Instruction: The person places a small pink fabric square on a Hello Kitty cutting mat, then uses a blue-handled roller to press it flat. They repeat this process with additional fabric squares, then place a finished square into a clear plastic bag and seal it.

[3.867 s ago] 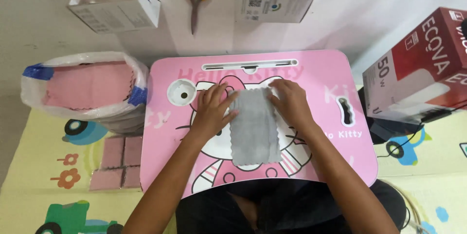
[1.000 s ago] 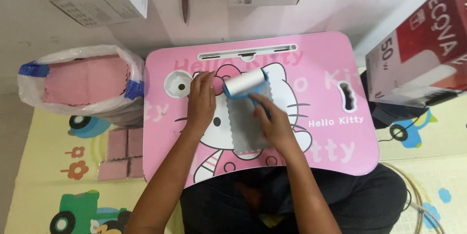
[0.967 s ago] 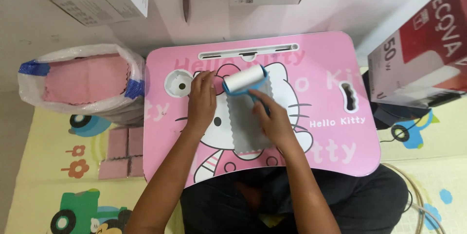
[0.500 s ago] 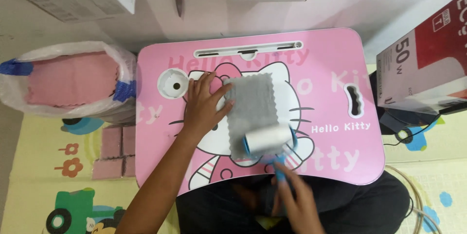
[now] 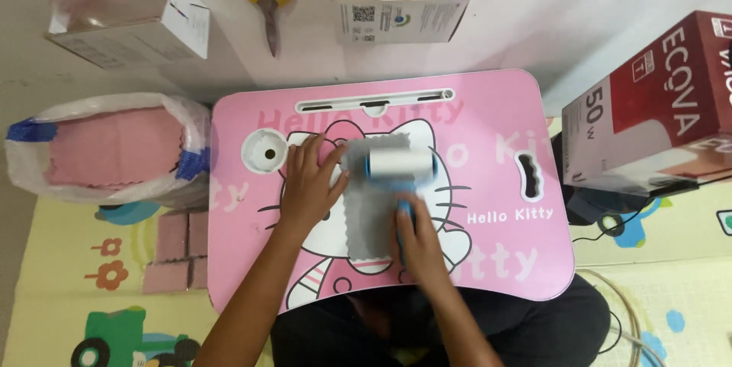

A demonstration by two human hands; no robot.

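Two hands over a pink lap table [image 5: 488, 275]: left hand [image 5: 311, 184] flat on grey cloth [image 5: 374, 222], right hand [image 5: 415, 233] gripping lint roller [image 5: 400, 162].

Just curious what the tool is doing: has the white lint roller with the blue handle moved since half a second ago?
Yes. The white lint roller with the blue handle has rolled up the grey cloth, away from the person, toward the pink table's slotted far edge.

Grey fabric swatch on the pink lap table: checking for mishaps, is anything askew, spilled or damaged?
Nothing stands out. The grey swatch lies flat under the left hand; the right hand holds the lint roller on it.
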